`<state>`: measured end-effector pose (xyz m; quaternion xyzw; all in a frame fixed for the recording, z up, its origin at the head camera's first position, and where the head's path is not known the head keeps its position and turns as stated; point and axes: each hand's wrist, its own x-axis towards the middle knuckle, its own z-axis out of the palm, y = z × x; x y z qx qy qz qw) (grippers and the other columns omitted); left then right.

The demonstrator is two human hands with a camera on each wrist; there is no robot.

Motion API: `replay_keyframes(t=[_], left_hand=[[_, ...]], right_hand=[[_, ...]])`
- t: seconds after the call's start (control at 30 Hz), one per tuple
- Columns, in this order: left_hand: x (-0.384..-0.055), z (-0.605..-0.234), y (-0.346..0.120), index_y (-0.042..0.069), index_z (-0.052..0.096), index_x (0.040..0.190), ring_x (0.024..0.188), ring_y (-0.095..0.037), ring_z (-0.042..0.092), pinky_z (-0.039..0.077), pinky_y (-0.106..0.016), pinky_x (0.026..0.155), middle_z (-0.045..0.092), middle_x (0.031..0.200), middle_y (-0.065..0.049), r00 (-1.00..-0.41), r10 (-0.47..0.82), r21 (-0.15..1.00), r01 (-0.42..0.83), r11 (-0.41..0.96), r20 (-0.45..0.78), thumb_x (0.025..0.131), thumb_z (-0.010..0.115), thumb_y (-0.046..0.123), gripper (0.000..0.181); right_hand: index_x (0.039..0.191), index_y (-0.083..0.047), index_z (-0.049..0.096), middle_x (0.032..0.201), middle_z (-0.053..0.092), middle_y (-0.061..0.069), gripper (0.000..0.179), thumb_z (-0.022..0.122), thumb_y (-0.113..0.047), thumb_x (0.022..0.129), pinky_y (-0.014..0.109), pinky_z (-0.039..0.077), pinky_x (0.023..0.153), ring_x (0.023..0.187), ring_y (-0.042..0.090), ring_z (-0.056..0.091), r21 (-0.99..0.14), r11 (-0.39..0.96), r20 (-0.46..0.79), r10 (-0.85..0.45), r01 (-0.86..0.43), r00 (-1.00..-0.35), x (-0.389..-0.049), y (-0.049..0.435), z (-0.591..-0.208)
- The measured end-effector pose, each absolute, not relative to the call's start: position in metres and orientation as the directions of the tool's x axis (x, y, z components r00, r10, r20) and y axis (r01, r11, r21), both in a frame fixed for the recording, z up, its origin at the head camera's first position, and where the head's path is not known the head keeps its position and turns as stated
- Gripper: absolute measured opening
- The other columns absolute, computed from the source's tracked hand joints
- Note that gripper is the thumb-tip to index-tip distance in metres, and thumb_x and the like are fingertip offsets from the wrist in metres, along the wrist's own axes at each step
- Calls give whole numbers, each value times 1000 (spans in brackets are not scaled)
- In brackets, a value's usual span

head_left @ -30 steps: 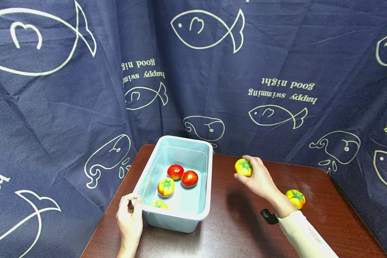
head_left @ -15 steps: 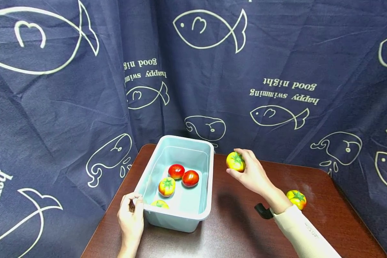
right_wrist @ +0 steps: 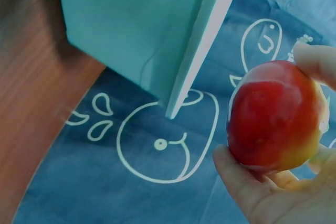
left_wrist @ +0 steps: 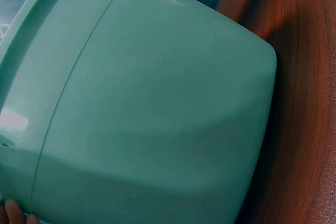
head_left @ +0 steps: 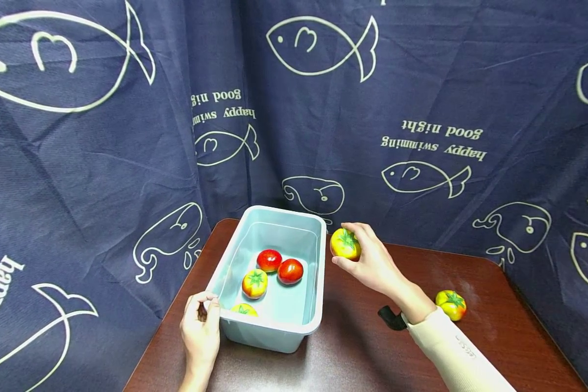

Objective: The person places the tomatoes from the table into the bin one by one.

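Observation:
My right hand (head_left: 372,267) grips a yellow tomato (head_left: 345,244) with a green star-shaped top, held in the air just right of the light blue plastic bin (head_left: 314,321). In the right wrist view the underside of this tomato (right_wrist: 275,116) is red, with fingers and thumb round it. My left hand (head_left: 201,329) pinches the bin's near left corner at the rim. Inside the bin lie two red tomatoes (head_left: 290,271), a yellow-red tomato (head_left: 254,283) and another yellow one (head_left: 245,310), partly hidden by the near wall. The left wrist view shows mostly the bin's outer wall (left_wrist: 157,87).
Another yellow-red tomato (head_left: 451,305) lies on the brown wooden table (head_left: 500,348), right of my right forearm. A black strap end (head_left: 392,318) sticks out at the right wrist. A dark blue curtain (head_left: 421,81) with fish prints hangs behind and beside the table.
My right hand has moved left with the yellow tomato, closer to the bin's right rim. The left hand keeps its hold on the bin's corner; the view has shifted slightly.

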<state>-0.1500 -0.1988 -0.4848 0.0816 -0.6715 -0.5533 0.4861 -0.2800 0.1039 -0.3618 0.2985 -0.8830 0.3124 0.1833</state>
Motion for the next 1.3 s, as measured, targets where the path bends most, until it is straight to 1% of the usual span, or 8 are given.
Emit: replay_keyframes(t=[0.17, 0.23, 0.33, 0.53, 0.7, 0.87, 1.17, 1.3], left_hand=[[-148, -483, -199, -5, 65, 88, 66, -2, 43, 34, -16, 58, 57, 87, 6, -519, -648, 826, 434, 361, 557, 80, 62, -16, 14], [-144, -473, -195, -6, 65, 87, 65, -2, 43, 34, -17, 58, 56, 86, 5, -521, -648, 827, 428, 364, 555, 80, 61, -15, 12], [-142, -471, -195, -8, 64, 87, 65, -2, 41, 33, -18, 58, 56, 85, 2, -522, -650, 830, 413, 375, 553, 80, 61, -16, 12], [-146, -483, -199, -5, 66, 89, 66, -2, 44, 35, -16, 58, 57, 86, 2, -533, -655, 840, 412, 353, 537, 80, 63, -15, 13], [-141, -470, -193, -8, 64, 87, 65, -1, 42, 33, -17, 57, 56, 84, -1, -524, -654, 835, 411, 367, 545, 80, 60, -18, 13], [-133, -451, -187, -13, 61, 86, 66, -1, 44, 35, -15, 58, 56, 83, 1, -527, -642, 826, 430, 364, 557, 80, 58, -19, 10], [-147, -479, -198, -9, 63, 89, 68, -1, 45, 35, -14, 60, 56, 86, 1, -535, -644, 833, 424, 355, 547, 80, 59, -19, 14], [-144, -472, -195, -10, 63, 88, 68, -1, 45, 36, -13, 60, 56, 86, 1, -531, -644, 830, 432, 353, 551, 80, 58, -19, 13]], right_hand=[[135, -10, 50, 129, 50, 8, 71, 84, -21, 74, 40, 48, 87, 106, 23, 55, -457, 617, 486, -430, -641, -761, -276, 99, -360], [135, -10, 50, 130, 49, 8, 71, 83, -21, 74, 40, 49, 88, 107, 23, 55, -456, 614, 478, -441, -644, -760, -274, 96, -359], [135, -10, 50, 131, 49, 8, 71, 83, -20, 74, 40, 49, 88, 107, 23, 55, -450, 603, 477, -461, -659, -748, -272, 91, -359], [134, -11, 50, 131, 48, 5, 69, 84, -19, 74, 38, 50, 89, 106, 20, 55, -471, 577, 458, -486, -667, -745, -267, 83, -363], [135, -13, 50, 132, 47, 3, 70, 83, -21, 75, 37, 50, 89, 105, 19, 55, -490, 572, 432, -497, -658, -753, -264, 75, -365], [135, -13, 50, 132, 48, 4, 69, 82, -20, 75, 36, 51, 89, 106, 19, 55, -476, 553, 438, -525, -684, -730, -262, 68, -365], [136, -15, 50, 129, 49, 0, 70, 83, -23, 75, 32, 51, 88, 103, 15, 55, -462, 529, 388, -601, -712, -698, -260, 60, -367], [136, -16, 49, 129, 49, -1, 71, 84, -23, 75, 32, 50, 90, 103, 14, 54, -464, 526, 367, -618, -713, -695, -260, 57, -370]])
